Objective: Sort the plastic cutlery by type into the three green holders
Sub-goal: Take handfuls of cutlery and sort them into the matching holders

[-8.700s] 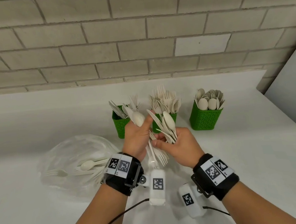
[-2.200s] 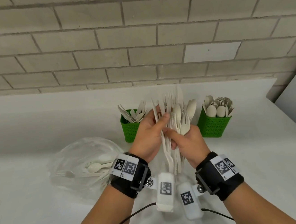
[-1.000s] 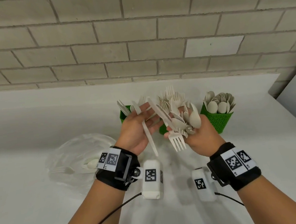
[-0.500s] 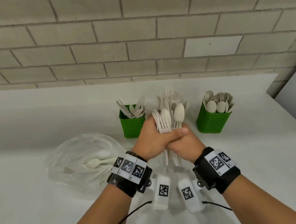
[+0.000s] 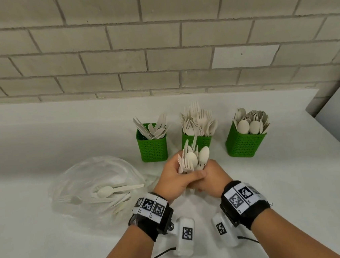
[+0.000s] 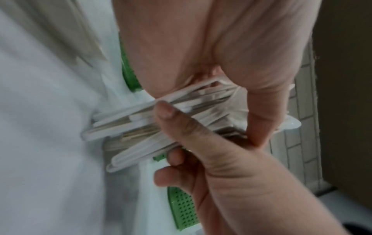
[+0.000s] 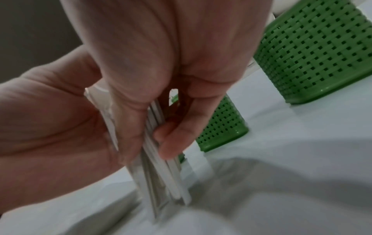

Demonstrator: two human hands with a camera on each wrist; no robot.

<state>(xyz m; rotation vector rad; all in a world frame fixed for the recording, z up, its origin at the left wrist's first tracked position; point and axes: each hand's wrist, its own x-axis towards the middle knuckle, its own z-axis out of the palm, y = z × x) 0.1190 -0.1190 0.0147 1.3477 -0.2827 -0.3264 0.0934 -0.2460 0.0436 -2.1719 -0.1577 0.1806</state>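
— Where is the cutlery bundle (image 5: 193,160)?
— Upright, handle ends on the table (image 5: 294,179), both the left hand (image 5: 175,180) and right hand (image 5: 213,177) in a closed grip around it.
— Room around?
— The middle holder (image 5: 197,141) stands just behind; the plastic bag (image 5: 82,179) lies left.

Both forearms reach forward and meet, the left hand (image 5: 175,179) and right hand (image 5: 213,177) pressed together, fingers curled round one upright bundle of cutlery (image 5: 193,160).
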